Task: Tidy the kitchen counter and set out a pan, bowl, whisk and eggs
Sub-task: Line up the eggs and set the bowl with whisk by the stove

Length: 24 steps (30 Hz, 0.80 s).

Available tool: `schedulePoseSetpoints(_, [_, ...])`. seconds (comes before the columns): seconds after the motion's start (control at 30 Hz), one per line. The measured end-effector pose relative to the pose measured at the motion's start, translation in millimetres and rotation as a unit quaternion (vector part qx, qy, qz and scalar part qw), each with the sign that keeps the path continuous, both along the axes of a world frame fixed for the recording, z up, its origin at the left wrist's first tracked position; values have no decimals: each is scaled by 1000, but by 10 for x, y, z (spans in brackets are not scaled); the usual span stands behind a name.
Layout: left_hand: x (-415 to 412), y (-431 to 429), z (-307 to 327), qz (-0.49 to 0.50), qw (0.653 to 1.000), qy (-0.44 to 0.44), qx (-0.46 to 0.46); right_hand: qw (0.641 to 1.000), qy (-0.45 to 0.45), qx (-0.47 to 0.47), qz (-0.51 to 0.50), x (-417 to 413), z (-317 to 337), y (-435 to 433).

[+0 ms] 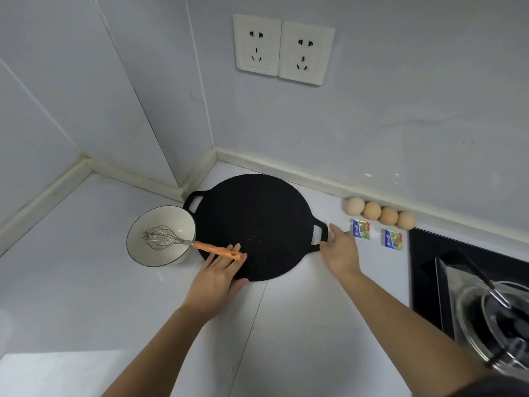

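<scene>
The pan (257, 224), bowl (171, 219) with whisk (183, 240) and four eggs (380, 214) are out on the table (86, 267). The left hand (217, 273) and right hand (342, 249), fingers straight, touch the pan's edges, likely a final nudge.

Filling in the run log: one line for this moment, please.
left hand open on pan rim | right hand open at pan handle | whisk in bowl | eggs right of pan
</scene>
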State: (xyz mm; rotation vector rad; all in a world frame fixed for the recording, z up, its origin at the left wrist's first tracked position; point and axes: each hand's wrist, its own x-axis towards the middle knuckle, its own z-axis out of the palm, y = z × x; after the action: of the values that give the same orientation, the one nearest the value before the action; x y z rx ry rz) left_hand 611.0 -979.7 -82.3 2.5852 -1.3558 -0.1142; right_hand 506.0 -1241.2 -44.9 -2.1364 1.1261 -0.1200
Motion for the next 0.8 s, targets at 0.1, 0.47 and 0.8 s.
schedulePoseSetpoints(0.1, [-55, 171, 8, 47, 997, 25, -63, 999, -32, 16, 15, -33, 47, 245])
schedulePoseSetpoints(0.47, [-17, 1033, 268, 393, 880, 180, -199, 917, -53, 382, 101, 413, 310, 1413])
schedulePoseSetpoints(0.8, [575, 1142, 616, 440, 636, 495, -396, 744, -243, 621, -43, 744, 330, 1959])
